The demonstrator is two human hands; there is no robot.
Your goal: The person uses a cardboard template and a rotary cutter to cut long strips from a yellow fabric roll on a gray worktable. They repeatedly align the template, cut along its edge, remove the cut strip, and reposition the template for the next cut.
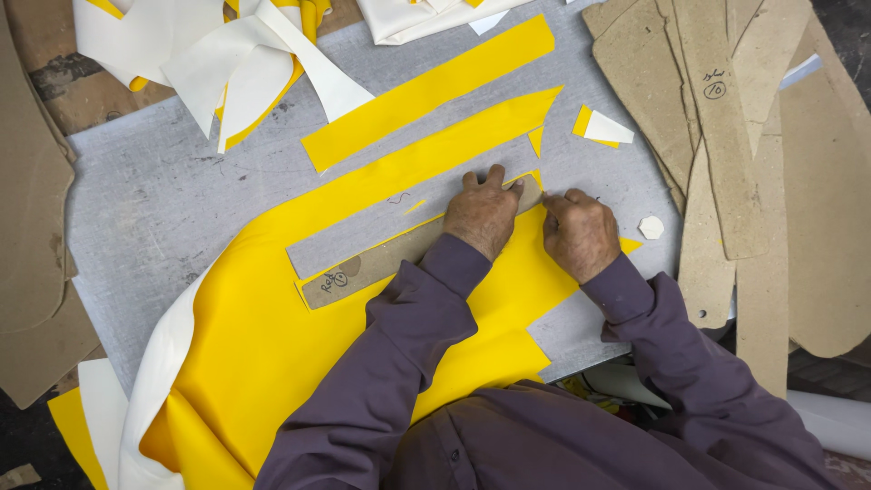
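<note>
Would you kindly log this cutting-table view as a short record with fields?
Surface: grey cutting mat
Left hand: left hand flat, pressing a long cardboard template onto the yellow sheet
Right hand: right hand at the template's end, fingertips pinched; any tool is too small to tell
Cut pieces: yellow strip above the hands
Offcuts: white and yellow scraps, top left
Right side: stacked cardboard patterns

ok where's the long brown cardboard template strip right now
In the head view the long brown cardboard template strip lies mid-table on the yellow sheet material, pinned at its far end by the left hand, with the right hand just beside.
</note>
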